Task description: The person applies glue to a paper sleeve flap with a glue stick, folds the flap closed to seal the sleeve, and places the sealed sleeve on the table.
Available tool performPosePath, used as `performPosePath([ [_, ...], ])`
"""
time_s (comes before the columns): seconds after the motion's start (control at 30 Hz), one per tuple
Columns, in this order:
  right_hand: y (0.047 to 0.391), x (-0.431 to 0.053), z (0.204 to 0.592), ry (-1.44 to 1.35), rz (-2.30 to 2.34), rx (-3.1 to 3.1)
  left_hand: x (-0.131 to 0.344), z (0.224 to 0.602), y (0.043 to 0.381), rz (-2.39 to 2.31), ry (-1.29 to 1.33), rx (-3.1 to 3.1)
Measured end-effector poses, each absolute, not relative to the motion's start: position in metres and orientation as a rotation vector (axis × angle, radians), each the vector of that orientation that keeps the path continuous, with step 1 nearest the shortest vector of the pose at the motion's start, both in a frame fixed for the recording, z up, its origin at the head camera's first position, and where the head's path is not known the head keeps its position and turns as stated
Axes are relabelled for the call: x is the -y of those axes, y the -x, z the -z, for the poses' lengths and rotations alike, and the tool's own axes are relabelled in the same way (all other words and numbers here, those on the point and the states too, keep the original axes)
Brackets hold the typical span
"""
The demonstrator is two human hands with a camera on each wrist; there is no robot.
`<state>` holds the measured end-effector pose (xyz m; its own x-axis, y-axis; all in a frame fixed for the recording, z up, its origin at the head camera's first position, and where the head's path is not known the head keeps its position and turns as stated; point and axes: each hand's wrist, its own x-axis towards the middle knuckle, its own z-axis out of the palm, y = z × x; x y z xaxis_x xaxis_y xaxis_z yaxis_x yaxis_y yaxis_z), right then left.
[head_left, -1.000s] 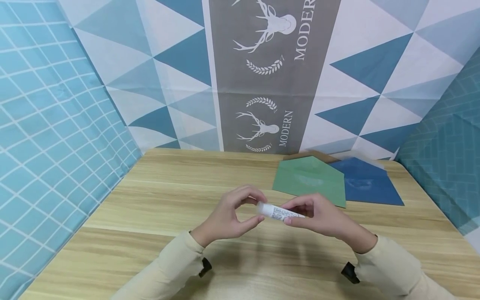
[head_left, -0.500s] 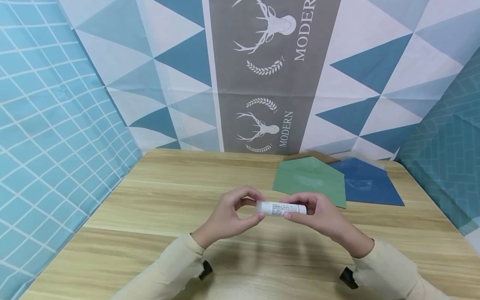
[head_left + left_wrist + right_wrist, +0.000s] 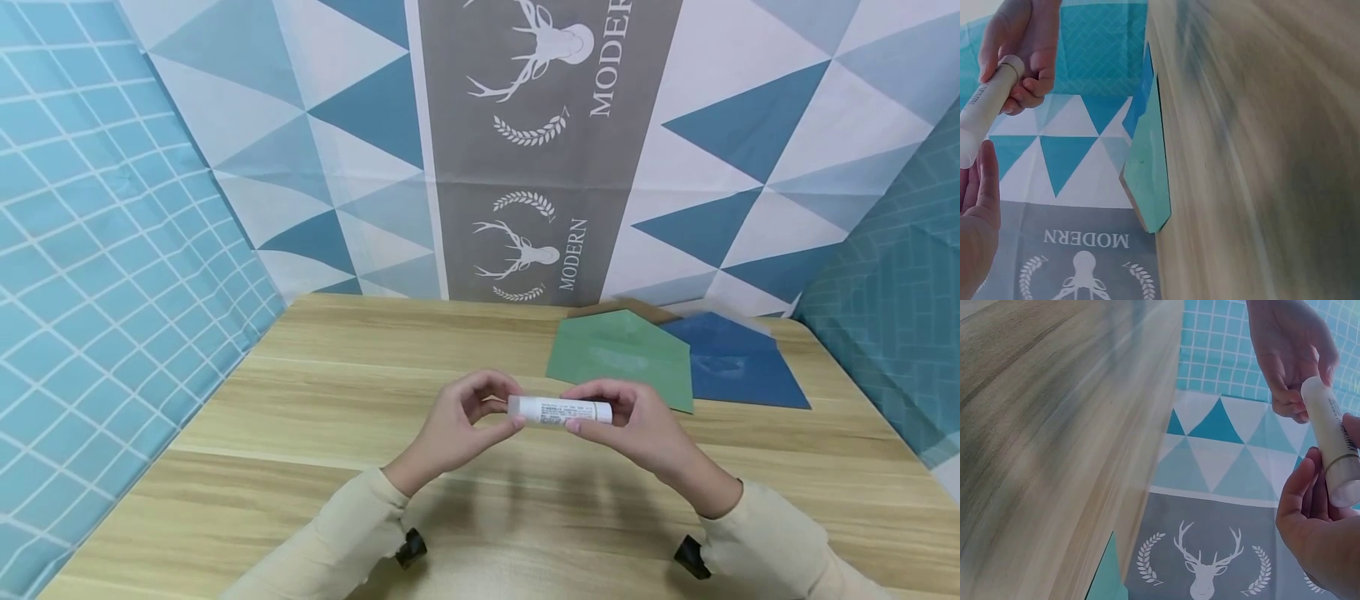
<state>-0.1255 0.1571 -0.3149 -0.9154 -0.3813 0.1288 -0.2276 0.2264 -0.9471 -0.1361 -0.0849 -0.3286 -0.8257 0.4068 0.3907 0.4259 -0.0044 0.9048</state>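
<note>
A white glue stick (image 3: 553, 410) with small printed text and a translucent cap is held level above the table between both hands. My left hand (image 3: 459, 427) pinches the capped end with thumb and fingers. At the other end, my right hand (image 3: 647, 423) grips the body, thumb in front and fingers behind. The left wrist view shows the glue stick (image 3: 990, 103) slanting between the two hands, its right end poking out past the right fingers. From the right wrist, the glue stick (image 3: 1325, 419) spans both hands, with a thin ring line near its base.
On the wooden table (image 3: 315, 400), a green envelope (image 3: 618, 362) lies at the back right, overlapping a blue envelope (image 3: 742, 367). Brown paper (image 3: 648, 311) shows behind them. A patterned cloth (image 3: 517, 167) hangs at the table's back edge, and blue checked cloth (image 3: 97, 250) stands along the left.
The glue stick has turned from slanting down to the right to level. Both hands have shifted slightly upward, still holding its two ends.
</note>
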Motion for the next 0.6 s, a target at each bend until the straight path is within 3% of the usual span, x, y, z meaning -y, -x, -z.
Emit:
performPosePath([
  [0.2,0.125,-0.164,0.316,0.556,1.798,-2.379,0.096,0.328,0.135,2.057,0.832,2.252],
  [0.6,0.125,-0.191,0.318,0.337,1.831,-2.256,0.143,0.337,0.142,1.572,0.791,2.550],
])
